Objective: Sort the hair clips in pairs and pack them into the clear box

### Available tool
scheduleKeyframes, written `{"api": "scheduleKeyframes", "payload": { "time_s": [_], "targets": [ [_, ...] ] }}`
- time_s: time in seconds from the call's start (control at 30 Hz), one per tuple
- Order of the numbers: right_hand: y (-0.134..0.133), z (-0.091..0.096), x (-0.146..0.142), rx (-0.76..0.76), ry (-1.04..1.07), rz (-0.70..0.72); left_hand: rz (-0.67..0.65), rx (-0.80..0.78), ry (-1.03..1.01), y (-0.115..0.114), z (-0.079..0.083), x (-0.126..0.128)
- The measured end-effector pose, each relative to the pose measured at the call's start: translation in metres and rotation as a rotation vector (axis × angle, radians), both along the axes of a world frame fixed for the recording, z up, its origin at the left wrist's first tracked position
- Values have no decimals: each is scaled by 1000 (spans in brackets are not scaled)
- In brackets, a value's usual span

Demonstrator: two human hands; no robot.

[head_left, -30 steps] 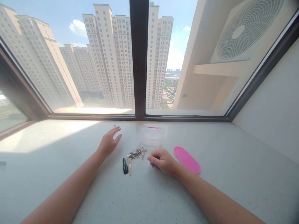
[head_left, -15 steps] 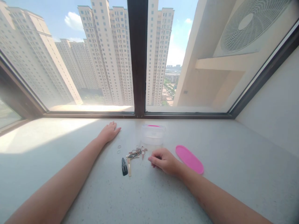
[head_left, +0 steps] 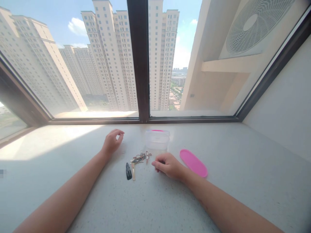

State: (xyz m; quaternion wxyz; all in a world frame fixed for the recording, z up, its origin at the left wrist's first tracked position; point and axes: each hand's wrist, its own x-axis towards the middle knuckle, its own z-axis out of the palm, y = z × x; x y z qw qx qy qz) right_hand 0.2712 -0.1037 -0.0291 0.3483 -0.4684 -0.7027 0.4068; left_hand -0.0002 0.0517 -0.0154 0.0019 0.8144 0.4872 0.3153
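Note:
My left hand (head_left: 112, 141) is raised a little over the sill, fingers bent and thumb apart, with nothing visible between them. To the right, my right hand (head_left: 168, 164) rests curled on the surface with its thumb against the fingers; the inside of its grip is hidden. Between the hands lies a small pile of metallic hair clips (head_left: 139, 158). A black snap hair clip (head_left: 128, 171) and a pale gold hair clip (head_left: 133, 171) point toward me below the pile. Behind my right hand stands a clear plastic box (head_left: 157, 141).
A pink oval lid (head_left: 193, 163) lies flat on the white sill (head_left: 145, 204), right of my right hand and close to its wrist. The dark window frame (head_left: 107, 121) borders the sill at the back. A white wall (head_left: 286, 103) rises on the right.
My left hand has come up from lying flat, and its fingers have bent. Two small pale rings beside it no longer show clearly. My right hand stays curled in place; the view has shifted slightly.

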Motion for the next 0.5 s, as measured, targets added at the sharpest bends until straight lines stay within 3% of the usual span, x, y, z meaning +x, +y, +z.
{"api": "scheduleKeyframes", "payload": {
  "time_s": [0.27,0.43,0.5],
  "targets": [
    [0,3,-1,-14,2,-6,106,-12,62,13,-7,-22],
    [-1,3,-1,-26,17,-2,336,-32,105,47,-1,-53],
    [-1,3,-1,-37,20,-4,367,-81,145,63,1,-66]
  ]
}}
